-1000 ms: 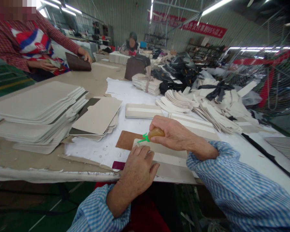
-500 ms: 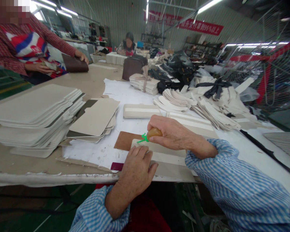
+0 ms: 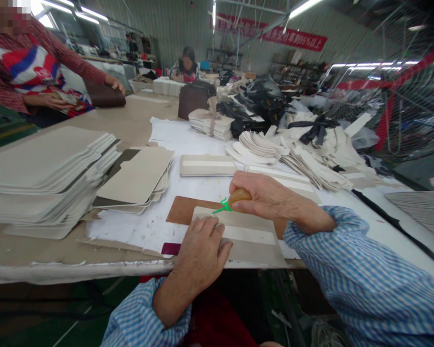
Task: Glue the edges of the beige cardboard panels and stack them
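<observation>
Our left hand (image 3: pixel 202 250) lies flat, palm down, on the near left corner of a grey rectangular card panel with a pale strip along its middle (image 3: pixel 251 236), pinning it so it cannot slide. Our right hand (image 3: pixel 267 195) is closed around a small amber squeeze bottle with a green nozzle (image 3: pixel 235 198), tipped so the nozzle points at nine o'clock over the panel's far edge. The panel sits at the table's near edge on a brown sheet (image 3: pixel 179 211). Stacks of grey boards (image 3: pixel 47 178) stand at ten o'clock, and a co-worker's hand (image 3: pixel 114 83) rests on a dark brown piece farther off.
</observation>
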`<state>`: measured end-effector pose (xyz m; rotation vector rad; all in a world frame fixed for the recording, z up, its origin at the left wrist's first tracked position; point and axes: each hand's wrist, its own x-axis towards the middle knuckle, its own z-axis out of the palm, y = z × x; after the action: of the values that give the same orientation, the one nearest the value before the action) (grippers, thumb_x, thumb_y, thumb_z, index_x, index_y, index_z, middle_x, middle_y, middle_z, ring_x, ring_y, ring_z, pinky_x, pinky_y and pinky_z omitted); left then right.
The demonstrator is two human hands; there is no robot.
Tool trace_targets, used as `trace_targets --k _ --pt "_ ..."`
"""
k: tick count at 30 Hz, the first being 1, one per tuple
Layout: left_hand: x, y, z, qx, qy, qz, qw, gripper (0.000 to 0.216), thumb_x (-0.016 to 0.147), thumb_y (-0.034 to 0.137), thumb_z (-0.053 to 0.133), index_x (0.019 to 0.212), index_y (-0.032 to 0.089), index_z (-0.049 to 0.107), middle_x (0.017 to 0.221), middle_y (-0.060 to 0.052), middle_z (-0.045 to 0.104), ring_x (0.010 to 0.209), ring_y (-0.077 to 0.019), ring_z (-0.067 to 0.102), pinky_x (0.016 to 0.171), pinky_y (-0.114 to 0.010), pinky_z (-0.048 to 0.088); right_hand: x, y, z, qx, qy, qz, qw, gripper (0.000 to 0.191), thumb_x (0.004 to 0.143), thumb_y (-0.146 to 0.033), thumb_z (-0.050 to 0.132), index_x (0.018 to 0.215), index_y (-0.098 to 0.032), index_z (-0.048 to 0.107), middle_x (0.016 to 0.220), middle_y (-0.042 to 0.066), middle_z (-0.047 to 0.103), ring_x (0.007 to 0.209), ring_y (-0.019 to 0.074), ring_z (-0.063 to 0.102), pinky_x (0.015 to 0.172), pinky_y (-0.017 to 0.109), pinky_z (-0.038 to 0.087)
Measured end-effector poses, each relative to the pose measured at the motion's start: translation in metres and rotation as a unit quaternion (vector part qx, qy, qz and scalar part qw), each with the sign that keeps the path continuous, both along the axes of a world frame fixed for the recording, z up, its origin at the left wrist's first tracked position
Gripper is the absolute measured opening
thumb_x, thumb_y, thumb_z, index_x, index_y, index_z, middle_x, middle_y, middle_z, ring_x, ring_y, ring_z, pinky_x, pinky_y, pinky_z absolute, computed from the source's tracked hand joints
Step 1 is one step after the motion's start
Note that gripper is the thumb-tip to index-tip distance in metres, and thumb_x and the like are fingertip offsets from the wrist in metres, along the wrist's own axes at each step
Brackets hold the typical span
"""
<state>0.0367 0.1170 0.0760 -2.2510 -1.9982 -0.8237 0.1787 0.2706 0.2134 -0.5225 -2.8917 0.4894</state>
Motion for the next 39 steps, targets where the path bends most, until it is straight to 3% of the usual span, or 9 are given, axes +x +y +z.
trace_targets --k 5,14,20,39 --pt "0.000 0.000 0.000 -0.001 0.004 -0.001 1.000 0.029 0.097 0.031 0.066 0.119 0.012 0.070 0.130 -0.016 0.067 0.123 -0.0346 0.058 0.112 -0.056 0.049 0.005 0.000 -0.001 -0.004 -0.006 -0.030 1.000 0.013 0.082 -0.020 0.069 0.091 -0.020 0.060 0.089 0.001 0.060 0.080 0.0191 0.053 0.071 0.030 0.034" --pt "-0.001 -0.001 0.001 -0.005 0.003 0.000 1.000 0.027 0.097 0.030 0.065 0.118 0.013 0.069 0.129 -0.016 0.066 0.123 -0.0341 0.058 0.113 -0.057 0.048 0.009 0.002 0.000 0.001 -0.007 -0.021 1.000 0.012 0.082 -0.019 0.069 0.091 -0.020 0.060 0.090 0.002 0.061 0.081 0.0190 0.053 0.071 0.030 0.034" --pt "-0.001 -0.002 0.001 -0.007 0.004 -0.003 1.000 0.028 0.098 0.030 0.063 0.120 0.013 0.068 0.130 -0.016 0.066 0.124 -0.0344 0.057 0.113 -0.058 0.047 0.029 0.006 -0.001 -0.018 -0.011 -0.056 0.998 0.011 0.088 -0.030 0.068 0.093 -0.021 0.063 0.089 0.000 0.064 0.079 0.0188 0.054 0.069 0.030 0.033" --pt "-0.004 0.000 -0.001 0.025 0.015 -0.011 1.000 0.023 0.098 0.029 0.060 0.114 0.014 0.069 0.126 -0.016 0.068 0.121 -0.0347 0.059 0.110 -0.058 0.050 0.094 0.014 -0.006 -0.065 -0.021 -0.156 0.985 0.019 0.089 -0.040 0.068 0.096 -0.023 0.064 0.087 0.000 0.065 0.075 0.0195 0.056 0.066 0.031 0.037"
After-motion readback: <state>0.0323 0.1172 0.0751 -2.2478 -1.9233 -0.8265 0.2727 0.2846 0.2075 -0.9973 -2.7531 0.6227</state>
